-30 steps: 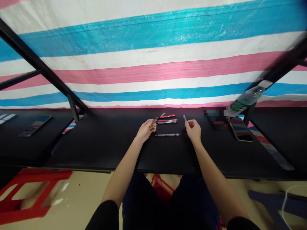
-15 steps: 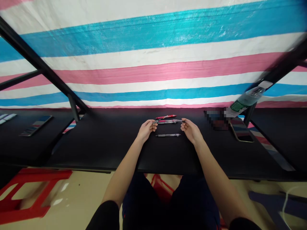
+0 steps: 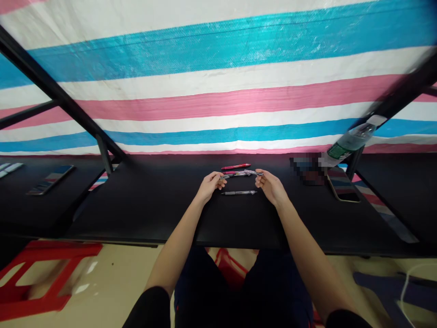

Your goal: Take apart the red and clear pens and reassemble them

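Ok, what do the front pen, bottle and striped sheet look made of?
Front pen: likely plastic, its barrel clear and glossy; the grey grip may be rubber. Bottle: probably plastic, shiny and see-through. Striped sheet: perhaps woven plastic, given its creases and sheen.

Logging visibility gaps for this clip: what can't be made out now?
Head view:
Grey piece in left hand: gripped end, behind its fingers.
Silvery piece in right hand: gripped end, behind its fingers.
Items beside the bottle: pixelated.
Leftmost red stool: cut off by left edge.
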Action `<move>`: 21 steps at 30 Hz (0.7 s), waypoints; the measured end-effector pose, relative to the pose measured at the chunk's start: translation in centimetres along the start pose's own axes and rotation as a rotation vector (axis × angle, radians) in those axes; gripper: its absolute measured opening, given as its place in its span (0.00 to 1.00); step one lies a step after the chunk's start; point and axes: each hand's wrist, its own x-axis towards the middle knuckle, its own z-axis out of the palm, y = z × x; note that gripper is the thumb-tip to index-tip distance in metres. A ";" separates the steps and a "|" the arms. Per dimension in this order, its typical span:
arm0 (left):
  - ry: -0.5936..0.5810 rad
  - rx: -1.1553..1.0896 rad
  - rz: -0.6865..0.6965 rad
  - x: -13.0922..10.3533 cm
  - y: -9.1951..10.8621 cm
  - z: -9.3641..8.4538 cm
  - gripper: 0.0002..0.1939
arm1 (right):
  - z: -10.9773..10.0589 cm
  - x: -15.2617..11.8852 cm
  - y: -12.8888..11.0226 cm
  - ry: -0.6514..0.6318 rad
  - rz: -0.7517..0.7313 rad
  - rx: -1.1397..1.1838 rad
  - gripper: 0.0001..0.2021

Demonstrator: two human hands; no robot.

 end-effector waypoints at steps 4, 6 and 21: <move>-0.006 0.007 0.001 -0.1 0.1 0.0 0.13 | -0.1 0.0 0.1 -0.012 -0.013 -0.042 0.15; -0.005 0.007 0.002 -0.1 0.1 0.0 0.13 | -0.2 0.0 0.2 -0.012 -0.021 -0.054 0.15; 0.003 0.013 -0.001 -0.1 0.2 0.1 0.13 | 0.2 0.0 0.1 0.017 -0.083 -0.105 0.14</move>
